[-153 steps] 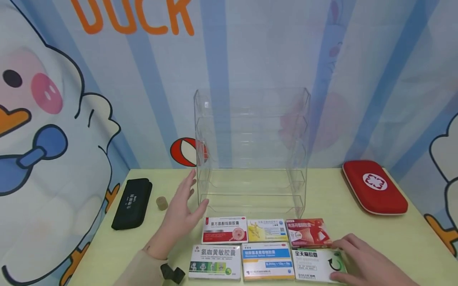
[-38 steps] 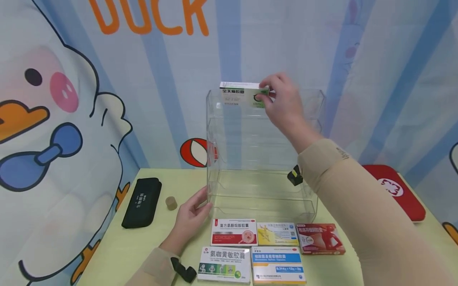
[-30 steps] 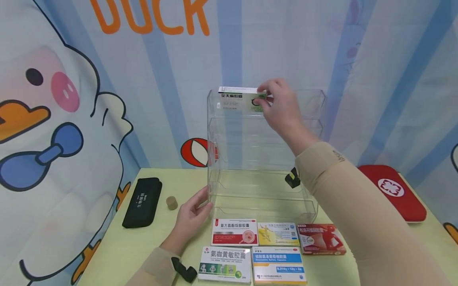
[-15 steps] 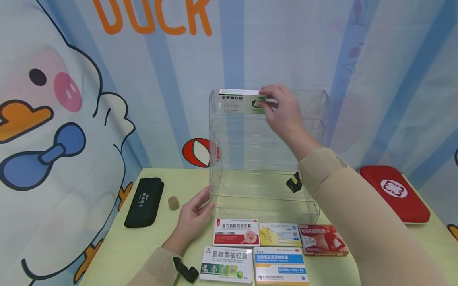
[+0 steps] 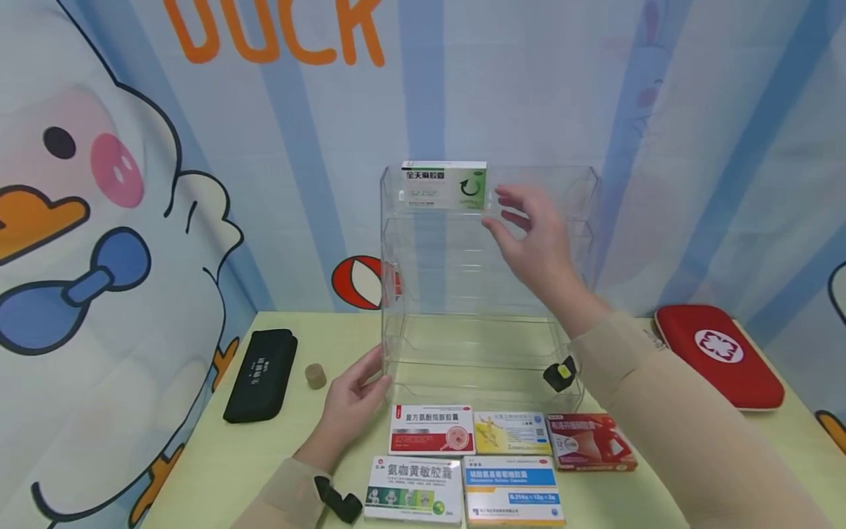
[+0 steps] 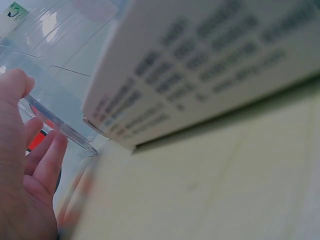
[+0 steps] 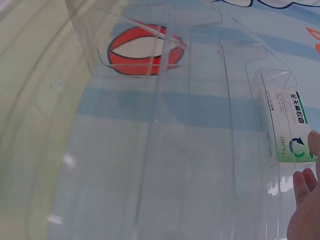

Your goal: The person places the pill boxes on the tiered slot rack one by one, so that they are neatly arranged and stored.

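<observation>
A clear tiered display rack point(image 5: 476, 338) stands on the table. In its top tier, at the left, sits a white and green medicine box point(image 5: 444, 185), upright with its printed front facing me. My right hand point(image 5: 538, 235) is just right of that box, thumb and fingers apart and holding nothing; the right wrist view shows the fingertips close to the box's green end. My left hand point(image 5: 353, 400) holds the rack's lower left side edge, and in the left wrist view the thumb and fingers point(image 6: 52, 155) lie on either side of the clear panel.
Several medicine boxes lie flat in two rows before the rack, among them a red and white one point(image 5: 432, 430) and a blue and white one point(image 5: 514, 491). A black case point(image 5: 261, 376) and a small cork-coloured cylinder point(image 5: 316, 376) lie left; a red case point(image 5: 720, 356) lies right.
My right hand picked up the white and green box from the front row, lowered it into the rack's top tier, let go and drew back right. My left hand came onto the rack's side.
</observation>
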Tool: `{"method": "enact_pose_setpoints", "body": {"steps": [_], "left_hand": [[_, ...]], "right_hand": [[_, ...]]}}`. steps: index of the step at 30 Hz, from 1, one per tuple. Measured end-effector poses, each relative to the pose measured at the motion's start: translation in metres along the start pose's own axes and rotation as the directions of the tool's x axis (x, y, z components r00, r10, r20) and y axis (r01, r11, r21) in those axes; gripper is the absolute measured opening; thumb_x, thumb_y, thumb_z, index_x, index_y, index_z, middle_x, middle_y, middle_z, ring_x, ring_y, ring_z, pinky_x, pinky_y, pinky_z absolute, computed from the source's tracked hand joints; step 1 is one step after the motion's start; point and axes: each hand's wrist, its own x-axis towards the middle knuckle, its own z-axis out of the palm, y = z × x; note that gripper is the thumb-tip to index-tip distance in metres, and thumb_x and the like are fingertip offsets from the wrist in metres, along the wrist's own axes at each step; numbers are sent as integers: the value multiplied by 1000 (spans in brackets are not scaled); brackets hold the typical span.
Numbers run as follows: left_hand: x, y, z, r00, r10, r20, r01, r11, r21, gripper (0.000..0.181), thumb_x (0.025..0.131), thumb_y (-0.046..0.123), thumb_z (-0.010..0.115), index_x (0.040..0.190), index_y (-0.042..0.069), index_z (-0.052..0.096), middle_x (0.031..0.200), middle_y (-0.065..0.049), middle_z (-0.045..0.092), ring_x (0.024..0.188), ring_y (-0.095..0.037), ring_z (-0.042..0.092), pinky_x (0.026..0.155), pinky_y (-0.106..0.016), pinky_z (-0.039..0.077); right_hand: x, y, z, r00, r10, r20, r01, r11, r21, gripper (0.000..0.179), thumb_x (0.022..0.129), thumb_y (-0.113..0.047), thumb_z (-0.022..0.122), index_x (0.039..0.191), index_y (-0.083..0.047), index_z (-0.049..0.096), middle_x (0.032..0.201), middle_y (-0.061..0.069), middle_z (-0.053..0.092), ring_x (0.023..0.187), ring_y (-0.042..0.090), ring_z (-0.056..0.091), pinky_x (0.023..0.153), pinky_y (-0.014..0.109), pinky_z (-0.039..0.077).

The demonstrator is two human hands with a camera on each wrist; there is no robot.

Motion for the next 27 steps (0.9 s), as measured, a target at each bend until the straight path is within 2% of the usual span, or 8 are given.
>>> {"method": "enact_pose_setpoints", "body": {"steps": [5, 13, 16, 21, 27], "left_hand": [[0, 0, 0, 1000, 9, -2, -9, 1000, -6, 60, 107, 10, 72, 163, 22, 55, 163, -11, 60, 143, -33, 66, 110, -22, 59], [1, 0, 0, 1000, -1, -5, 1, 1000, 3, 61, 106, 9, 72, 163, 22, 55, 163, -12, 61, 143, -34, 66, 110, -22, 59], [0, 1, 0, 1000, -12, -11, 12, 1000, 9, 60, 106, 8, 72, 163, 22, 55, 163, -11, 61, 144, -33, 66, 110, -21, 59], [0, 2, 0, 1000, -9, -23, 9, 1000, 27, 60, 106, 6, 72, 162, 19, 56, 164, -11, 60, 148, -33, 62, 110, -20, 58], [0, 2, 1, 1000, -22, -22, 22, 999, 35, 60, 106, 7, 71, 163, 19, 55, 165, -10, 60, 148, -31, 62, 110, -20, 58]], "right_hand": [[-25, 8, -5, 999, 10, 31, -10, 1000, 15, 52, 97, -3, 83, 145, 4, 62, 146, 23, 66, 136, 38, 68, 114, 41, 61], [-74, 23, -20, 999, -40, 37, 39, 999, 31, 56, 94, -1, 85, 145, 4, 63, 144, 25, 66, 132, 39, 69, 107, 10, 56], [-96, 28, -26, 997, -41, 65, 41, 999, -1, 58, 93, -2, 86, 146, 0, 63, 144, 24, 68, 130, 39, 71, 107, 8, 54], [-128, 33, -34, 995, 3, 103, 3, 998, -55, 61, 94, -5, 86, 150, -8, 63, 145, 17, 70, 125, 33, 74, 107, 5, 52], [-168, 32, -41, 991, -3, 131, 9, 999, -45, 69, 90, 1, 88, 152, -9, 61, 137, 14, 72, 116, 23, 75, 101, 8, 58]]}}
